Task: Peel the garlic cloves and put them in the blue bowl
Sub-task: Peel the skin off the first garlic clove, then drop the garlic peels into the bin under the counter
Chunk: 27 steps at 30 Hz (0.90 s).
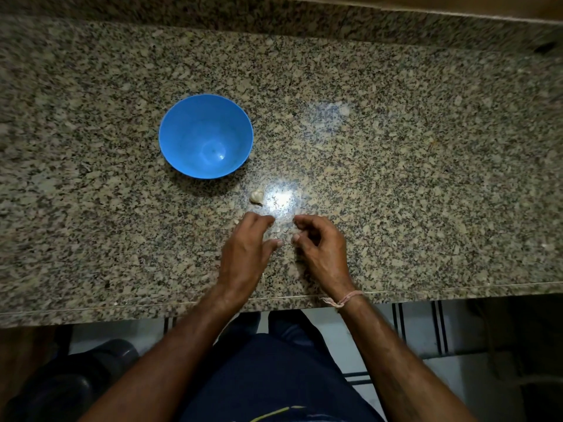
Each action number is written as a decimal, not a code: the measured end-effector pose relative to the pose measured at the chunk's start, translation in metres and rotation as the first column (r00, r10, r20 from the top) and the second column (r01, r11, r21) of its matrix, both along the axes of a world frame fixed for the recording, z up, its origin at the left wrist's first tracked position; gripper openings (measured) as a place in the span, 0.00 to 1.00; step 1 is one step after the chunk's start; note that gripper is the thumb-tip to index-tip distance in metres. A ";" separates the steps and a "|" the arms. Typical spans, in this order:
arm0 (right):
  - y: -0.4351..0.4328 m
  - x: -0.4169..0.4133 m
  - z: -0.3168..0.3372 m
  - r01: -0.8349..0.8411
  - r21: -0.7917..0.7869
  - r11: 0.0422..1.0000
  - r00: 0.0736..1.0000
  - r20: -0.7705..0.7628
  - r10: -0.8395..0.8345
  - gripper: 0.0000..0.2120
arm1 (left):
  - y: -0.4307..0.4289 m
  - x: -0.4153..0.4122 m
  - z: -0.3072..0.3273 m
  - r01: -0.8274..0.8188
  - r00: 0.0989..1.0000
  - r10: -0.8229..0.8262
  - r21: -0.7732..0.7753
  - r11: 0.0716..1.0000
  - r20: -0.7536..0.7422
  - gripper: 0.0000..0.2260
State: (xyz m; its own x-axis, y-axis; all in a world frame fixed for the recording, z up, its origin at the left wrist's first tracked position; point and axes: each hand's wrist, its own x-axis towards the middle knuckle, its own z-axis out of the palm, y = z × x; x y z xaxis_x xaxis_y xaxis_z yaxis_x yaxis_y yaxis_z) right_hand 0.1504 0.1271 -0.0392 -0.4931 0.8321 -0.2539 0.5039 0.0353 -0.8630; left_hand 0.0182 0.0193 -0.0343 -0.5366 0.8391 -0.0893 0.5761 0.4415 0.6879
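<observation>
Bowl [182, 141], left of centre: smooth, round, glossy blue plastic with nothing in it, so I judge the task barely begun, all peeling and dropping left. Garlic [256, 197], a small pale lumpy piece, skin apparently on, lies on the polished speckled granite counter [426, 178] just below-right of the bowl, untouched. Lower centre: left hand [246, 251] fingers loosely straight, holding nothing; right hand [320, 245] fingers curled, pinching something or not, cannot tell; pale flecks [281, 230] between them.

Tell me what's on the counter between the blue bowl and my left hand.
In the head view, a small whitish garlic piece lies on the granite counter between the blue bowl and the left hand, touching neither.
</observation>
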 end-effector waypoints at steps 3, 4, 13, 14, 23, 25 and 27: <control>-0.002 0.007 0.000 -0.010 0.041 0.999 1.000 0.020 0.009 0.17 | 0.012 0.003 -0.004 -0.004 0.999 0.004 -0.001 1.000 -0.041 0.12; -0.003 0.008 0.001 -0.010 0.049 0.999 1.000 0.023 0.009 0.18 | 0.014 0.002 -0.003 -0.005 0.999 0.005 0.010 1.000 -0.045 0.09; -0.009 0.002 0.002 -0.186 0.200 0.962 0.981 0.096 0.170 0.23 | 0.002 0.001 0.005 -0.165 0.986 0.162 0.072 0.984 0.041 0.03; -0.008 -0.004 0.001 -0.227 0.250 0.941 0.972 0.125 0.201 0.24 | -0.003 0.001 0.008 -0.213 0.976 0.208 0.079 0.974 0.062 0.03; 0.005 -0.023 -0.009 -0.367 0.492 0.790 0.930 0.211 0.301 0.03 | -0.023 0.022 0.017 -0.392 0.917 0.389 0.017 0.920 0.085 0.03; 0.007 -0.025 -0.009 -0.401 0.533 0.745 0.915 0.272 0.298 0.03 | -0.023 0.029 0.017 -0.414 0.905 0.413 -0.007 0.910 0.102 0.04; 0.008 -0.027 -0.010 -0.459 0.569 0.682 0.886 0.350 0.305 0.07 | -0.020 0.033 0.016 -0.427 0.897 0.427 -0.029 0.904 0.115 0.04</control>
